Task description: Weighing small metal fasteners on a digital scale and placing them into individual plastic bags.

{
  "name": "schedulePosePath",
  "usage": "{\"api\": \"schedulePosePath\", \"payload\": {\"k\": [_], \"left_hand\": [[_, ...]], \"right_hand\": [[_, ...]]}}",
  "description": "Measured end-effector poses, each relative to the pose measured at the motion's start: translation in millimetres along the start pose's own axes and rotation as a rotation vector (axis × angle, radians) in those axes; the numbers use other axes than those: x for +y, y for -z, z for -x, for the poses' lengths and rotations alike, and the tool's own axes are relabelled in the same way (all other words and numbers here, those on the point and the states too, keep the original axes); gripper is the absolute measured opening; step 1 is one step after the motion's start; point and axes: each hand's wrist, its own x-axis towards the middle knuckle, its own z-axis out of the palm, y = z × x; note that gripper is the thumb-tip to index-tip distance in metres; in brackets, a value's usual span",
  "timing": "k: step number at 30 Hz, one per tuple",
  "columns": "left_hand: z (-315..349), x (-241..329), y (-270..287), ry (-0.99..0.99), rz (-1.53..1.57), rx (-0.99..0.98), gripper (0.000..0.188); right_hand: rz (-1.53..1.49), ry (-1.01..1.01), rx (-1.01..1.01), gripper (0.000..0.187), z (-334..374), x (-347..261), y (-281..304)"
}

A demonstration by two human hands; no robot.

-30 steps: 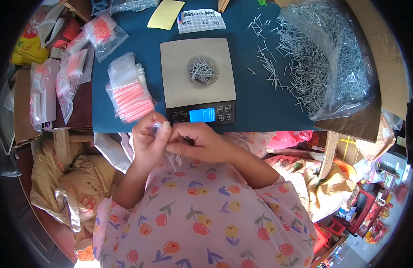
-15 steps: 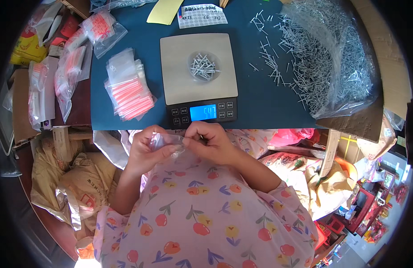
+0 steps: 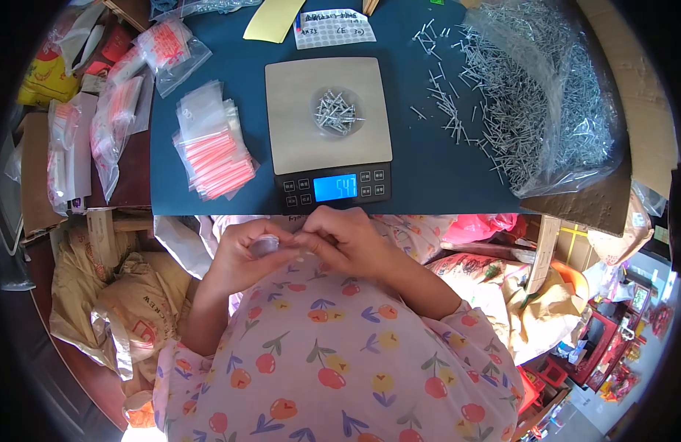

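Note:
Close together at the table's front edge, both my hands pinch a small clear plastic bag [image 3: 264, 246]. My left hand [image 3: 245, 256] is closed on its left part, and my right hand [image 3: 346, 240] on its right end, mostly hidden by the fingers. Just beyond them is a kitchen scale [image 3: 285, 147] with a lit blue display. A clear round dish [image 3: 322, 130] holding a heap of silver screws [image 3: 336, 110] rests on its plate. Left of the scale lies a fanned stack of zip bags [image 3: 215, 151] with pink-red strips.
A large heap of loose screws [image 3: 503, 118] spills from a clear plastic sack [image 3: 576, 110] on the right, several strays lying to its left. Packs of zip bags [image 3: 116, 110] sit at the left. A yellow paper [image 3: 273, 18] and a white label sheet [image 3: 333, 29] lie at the back.
My hands have drawn slightly closer together, and the bag between them is more bunched up. The dish of screws stays on the scale.

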Motion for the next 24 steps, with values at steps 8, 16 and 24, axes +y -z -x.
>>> {"api": "schedulePosePath", "payload": {"k": [8, 16, 24], "left_hand": [[0, -10, 2, -0.256, -0.162, -0.004, 0.016], [-5, -8, 1, -0.531, -0.169, -0.091, 0.023], [-6, 18, 6, -0.654, -0.32, -0.097, 0.019]], "right_hand": [[-0.128, -0.059, 0.009, 0.01, 6, -1, -6], [-0.245, -0.089, -0.061, 0.012, 9, -3, 1], [-0.135, -0.282, -0.018, 0.011, 4, 6, 26]]}}
